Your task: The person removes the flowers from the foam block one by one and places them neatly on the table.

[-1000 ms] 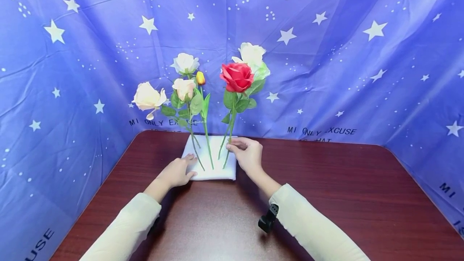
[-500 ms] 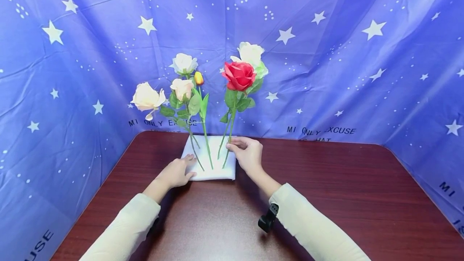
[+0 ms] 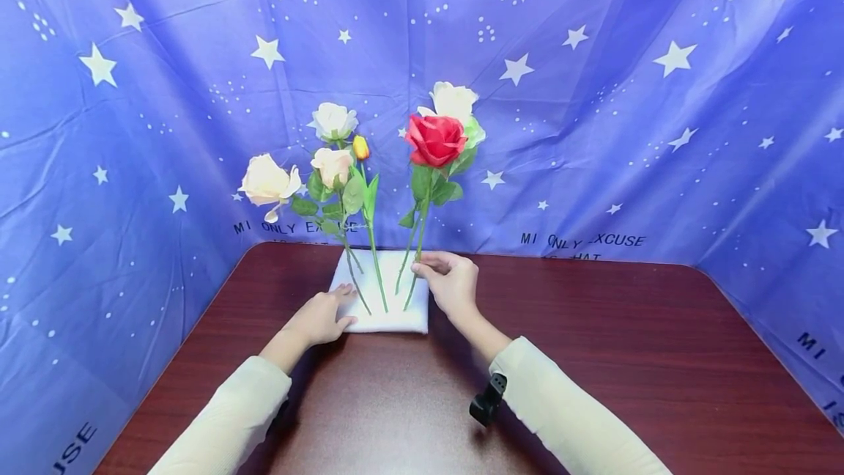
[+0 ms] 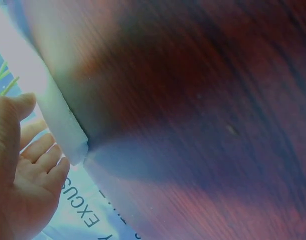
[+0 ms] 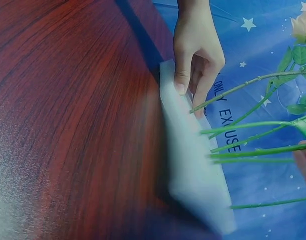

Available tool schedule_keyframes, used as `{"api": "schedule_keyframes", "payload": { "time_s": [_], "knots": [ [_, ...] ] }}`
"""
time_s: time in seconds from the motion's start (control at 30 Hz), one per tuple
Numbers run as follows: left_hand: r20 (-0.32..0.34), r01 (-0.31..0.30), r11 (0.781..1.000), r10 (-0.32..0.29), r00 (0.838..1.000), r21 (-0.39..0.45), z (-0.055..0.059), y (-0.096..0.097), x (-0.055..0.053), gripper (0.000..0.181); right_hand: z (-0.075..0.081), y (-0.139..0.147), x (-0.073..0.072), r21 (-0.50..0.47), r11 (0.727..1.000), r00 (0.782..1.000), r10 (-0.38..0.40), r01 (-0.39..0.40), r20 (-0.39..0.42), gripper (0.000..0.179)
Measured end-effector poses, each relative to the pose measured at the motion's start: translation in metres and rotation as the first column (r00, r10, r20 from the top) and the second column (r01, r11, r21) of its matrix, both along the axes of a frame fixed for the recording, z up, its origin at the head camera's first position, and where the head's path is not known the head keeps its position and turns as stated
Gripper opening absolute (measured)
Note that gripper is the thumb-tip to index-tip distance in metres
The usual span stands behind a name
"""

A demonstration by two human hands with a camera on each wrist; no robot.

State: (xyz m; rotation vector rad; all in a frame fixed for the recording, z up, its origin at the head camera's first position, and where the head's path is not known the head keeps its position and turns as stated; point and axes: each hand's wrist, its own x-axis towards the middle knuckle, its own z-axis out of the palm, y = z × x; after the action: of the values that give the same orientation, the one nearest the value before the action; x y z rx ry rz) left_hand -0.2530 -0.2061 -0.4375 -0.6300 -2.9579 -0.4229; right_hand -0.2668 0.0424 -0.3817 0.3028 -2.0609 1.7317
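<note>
My right hand [image 3: 452, 284] pinches the green stem of a red rose [image 3: 437, 141] between thumb and fingers. That stem's lower end meets a white foam block [image 3: 412, 321] lying on the table. My left hand [image 3: 318, 318] rests on the block's left side, fingers fairly straight; the right wrist view shows this left hand [image 5: 198, 42] with thumb and fingers at the block's end. Also standing in the foam are an orange-yellow tulip [image 3: 360, 147], a pale pink rose [image 3: 332, 166], a cream rose [image 3: 269, 180] leaning left and white roses [image 3: 333, 121]. One white flower [image 3: 455, 100] is partly hidden behind the red rose.
The dark red wooden table [image 3: 580, 358] extends around the block. A blue curtain [image 3: 593, 130] with white stars hangs behind and along both sides. A black strapped device [image 3: 488, 400] sits at my right wrist.
The red rose's head has shifted slightly to the right, its stem still pinched in my right hand. My left hand stays on the foam block. The head view has tilted a little.
</note>
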Motion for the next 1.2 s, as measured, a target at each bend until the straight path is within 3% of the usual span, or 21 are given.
{"api": "schedule_keyframes", "payload": {
  "time_s": [0.17,0.3,0.5,0.97,1.2],
  "knots": [
    [-0.006,0.003,1.000,-0.003,1.000,0.003,-0.001,0.000,0.000,0.048,0.024,0.007,-0.002,-0.099,0.995,1.000,-0.014,0.014,0.004,0.021],
    [-0.011,-0.002,1.000,0.002,1.000,0.013,-0.001,-0.002,0.000,0.048,0.038,0.013,-0.004,-0.123,0.992,1.000,-0.007,0.005,-0.015,0.021],
    [-0.002,0.001,1.000,-0.001,1.000,0.021,-0.002,-0.001,0.000,0.048,0.035,0.027,-0.005,-0.166,0.985,0.998,0.026,-0.036,-0.064,0.019],
    [0.006,-0.002,1.000,0.002,1.000,0.025,-0.002,-0.001,0.000,0.050,0.038,0.072,0.002,-0.208,0.976,0.995,0.056,-0.071,-0.076,0.022],
    [0.003,0.003,1.000,-0.003,1.000,0.028,-0.003,-0.001,-0.001,0.050,0.042,0.098,0.005,-0.162,0.981,0.993,0.097,-0.107,-0.069,0.027]
  ]
}}
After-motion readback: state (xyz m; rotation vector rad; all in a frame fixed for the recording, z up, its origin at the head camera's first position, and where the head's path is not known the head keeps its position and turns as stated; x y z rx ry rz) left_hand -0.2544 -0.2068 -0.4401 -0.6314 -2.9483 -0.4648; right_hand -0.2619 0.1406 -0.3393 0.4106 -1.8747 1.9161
